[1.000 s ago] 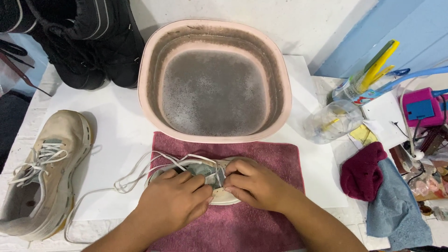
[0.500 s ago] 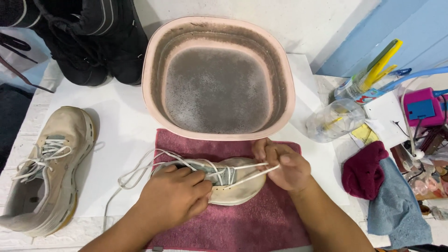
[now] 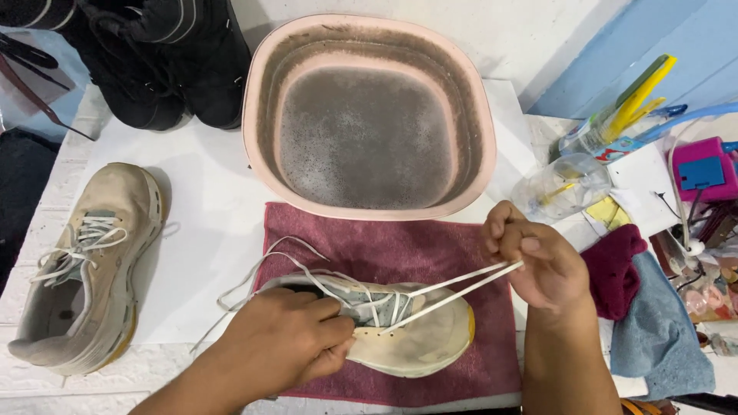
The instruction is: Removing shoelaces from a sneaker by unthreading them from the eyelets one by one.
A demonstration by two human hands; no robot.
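Observation:
A dirty beige sneaker [image 3: 419,342] lies on its side on a maroon towel [image 3: 400,250], toe pointing right. My left hand [image 3: 288,346] presses down on the shoe's upper near the eyelets. My right hand [image 3: 542,261] is off to the right of the shoe, fingers closed on a doubled white shoelace [image 3: 453,288] that runs taut from the eyelets. Loose loops of the lace trail off to the left of the shoe. The matching sneaker [image 3: 81,265] sits laced at the left.
A pink square basin [image 3: 257,100] of murky grey water stands behind the towel. Black boots [image 3: 165,58] are at the back left. At the right lie a plastic bottle [image 3: 561,188], brushes [image 3: 634,100], a pink box [image 3: 703,169], and maroon and blue cloths [image 3: 653,323].
My right hand moved right and away from the shoe, drawing the lace out taut through the eyelets. My left hand stayed on the shoe, holding it down.

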